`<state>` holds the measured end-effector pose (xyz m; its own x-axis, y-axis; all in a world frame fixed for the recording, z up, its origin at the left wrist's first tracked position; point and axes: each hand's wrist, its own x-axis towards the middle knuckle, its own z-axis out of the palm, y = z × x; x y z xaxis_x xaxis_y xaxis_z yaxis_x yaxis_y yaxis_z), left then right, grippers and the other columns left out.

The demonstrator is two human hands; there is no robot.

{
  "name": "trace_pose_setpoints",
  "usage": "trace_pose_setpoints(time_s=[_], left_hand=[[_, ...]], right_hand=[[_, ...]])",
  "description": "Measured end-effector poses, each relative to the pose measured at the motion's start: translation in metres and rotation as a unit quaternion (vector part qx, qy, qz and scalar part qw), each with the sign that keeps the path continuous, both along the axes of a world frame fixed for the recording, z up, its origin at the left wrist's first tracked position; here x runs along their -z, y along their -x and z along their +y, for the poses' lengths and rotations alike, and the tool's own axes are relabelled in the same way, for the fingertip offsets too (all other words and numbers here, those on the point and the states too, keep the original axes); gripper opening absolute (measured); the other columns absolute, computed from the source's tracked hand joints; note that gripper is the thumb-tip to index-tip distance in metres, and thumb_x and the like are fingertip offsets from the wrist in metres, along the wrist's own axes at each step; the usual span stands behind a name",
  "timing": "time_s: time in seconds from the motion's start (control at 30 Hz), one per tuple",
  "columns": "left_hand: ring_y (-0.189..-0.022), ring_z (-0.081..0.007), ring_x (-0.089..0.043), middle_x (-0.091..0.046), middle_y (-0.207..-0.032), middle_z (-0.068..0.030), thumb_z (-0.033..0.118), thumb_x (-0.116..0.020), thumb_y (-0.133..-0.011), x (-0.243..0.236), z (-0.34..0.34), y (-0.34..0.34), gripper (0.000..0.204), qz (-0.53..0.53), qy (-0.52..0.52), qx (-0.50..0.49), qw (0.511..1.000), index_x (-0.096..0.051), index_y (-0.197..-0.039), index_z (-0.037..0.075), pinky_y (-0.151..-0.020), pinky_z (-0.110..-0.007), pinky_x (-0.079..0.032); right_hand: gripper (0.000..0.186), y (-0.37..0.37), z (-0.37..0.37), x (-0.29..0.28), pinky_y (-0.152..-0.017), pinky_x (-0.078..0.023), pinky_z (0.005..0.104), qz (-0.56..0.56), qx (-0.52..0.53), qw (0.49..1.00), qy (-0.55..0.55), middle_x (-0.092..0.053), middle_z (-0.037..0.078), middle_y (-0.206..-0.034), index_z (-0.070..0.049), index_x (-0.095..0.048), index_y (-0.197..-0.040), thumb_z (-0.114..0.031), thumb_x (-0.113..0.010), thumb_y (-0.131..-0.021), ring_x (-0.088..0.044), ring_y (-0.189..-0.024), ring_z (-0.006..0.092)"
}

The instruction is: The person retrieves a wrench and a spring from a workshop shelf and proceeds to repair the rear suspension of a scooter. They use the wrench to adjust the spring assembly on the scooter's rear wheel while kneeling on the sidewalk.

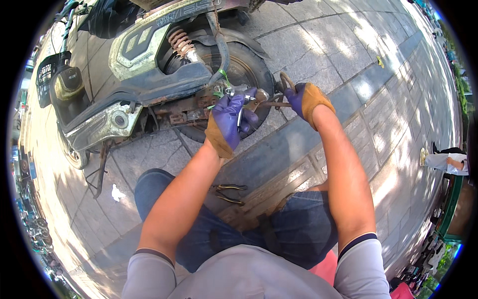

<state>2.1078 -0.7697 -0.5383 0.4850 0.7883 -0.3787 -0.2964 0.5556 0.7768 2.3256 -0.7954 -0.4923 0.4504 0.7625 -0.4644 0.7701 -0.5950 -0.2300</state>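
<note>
My left hand (226,122), in a purple and brown work glove, is closed around a slim silver and dark hand tool (240,118) whose exact kind I cannot make out. It works beside the rear wheel hub of a worn electric scooter (149,94). My right hand (309,103), gloved alike, has its fingers wrapped round a bent, rusty metal bar (277,104) that reaches toward the hub. Green strips (222,74) hang near the swingarm. My fingers hide part of the hub and its fastenings.
A pair of pliers (231,188) with dark handles lies on the paving between my knees. The scooter's rear tyre (261,70) stands just ahead of my hands. Its side stand (102,169) and a white scrap (117,193) are at the left. Another person (448,162) is at far right.
</note>
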Motion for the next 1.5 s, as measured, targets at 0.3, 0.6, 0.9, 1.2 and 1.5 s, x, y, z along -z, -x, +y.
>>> trace_pose_setpoints(time_s=[0.3, 0.6, 0.9, 1.2, 1.5], left_hand=[[-0.063, -0.0067, -0.058, -0.068, -0.092, 0.0010, 0.027, -0.059, -0.101, -0.006, 0.008, 0.027, 0.026, 0.092, -0.012, -0.035, 0.995, -0.071, -0.114, 0.009, -0.048, -0.020, -0.038], [-0.062, -0.0064, -0.059, -0.073, -0.099, -0.0041, 0.030, -0.054, -0.105, -0.051, 0.020, 0.076, 0.029, 0.151, -0.096, -0.109, 0.978, -0.067, -0.112, 0.005, -0.047, -0.019, -0.038], [-0.060, -0.0071, -0.059, -0.074, -0.103, -0.0038, 0.031, -0.052, -0.105, -0.047, 0.011, 0.066, 0.028, 0.164, -0.064, -0.046, 0.983, -0.068, -0.109, 0.008, -0.047, -0.020, -0.039], [-0.056, -0.0115, -0.063, -0.073, -0.097, -0.0044, 0.021, -0.060, -0.102, 0.005, -0.042, 0.007, 0.021, 0.260, -0.036, 0.164, 0.951, -0.067, -0.111, 0.004, -0.046, -0.024, -0.042], [-0.054, -0.0112, -0.057, -0.073, -0.098, -0.0032, 0.025, -0.054, -0.104, 0.020, -0.007, 0.013, 0.023, 0.185, 0.041, 0.052, 0.981, -0.065, -0.112, 0.007, -0.046, -0.025, -0.040]], right_hand=[[0.044, 0.041, -0.024, -0.038, -0.086, -0.052, 0.0443, -0.043, -0.007, 0.996, -0.072, -0.072, 0.022, -0.095, -0.007, -0.074, -0.105, -0.046, -0.054, -0.095, -0.069, -0.095, 0.0386], [0.037, 0.037, 0.003, 0.053, -0.079, -0.056, 0.0402, 0.018, -0.166, 0.975, -0.148, -0.073, 0.019, -0.090, 0.004, -0.069, -0.095, -0.027, -0.051, -0.097, -0.070, -0.083, 0.0327], [0.023, 0.051, 0.002, 0.029, -0.061, -0.057, 0.0291, 0.389, 0.138, 0.891, -0.189, -0.072, 0.016, -0.088, 0.008, -0.062, -0.101, -0.013, -0.053, -0.098, -0.070, -0.071, 0.0179], [0.023, 0.042, 0.002, 0.027, -0.061, -0.057, 0.0298, 0.380, 0.119, 0.910, -0.119, -0.073, 0.015, -0.089, 0.007, -0.061, -0.107, -0.013, -0.052, -0.099, -0.072, -0.074, 0.0186], [0.024, 0.037, 0.002, 0.038, -0.112, -0.035, 0.0326, 0.354, 0.055, 0.928, -0.104, -0.074, 0.010, -0.086, -0.001, -0.062, -0.102, -0.016, -0.045, -0.099, -0.068, -0.067, 0.0182]])
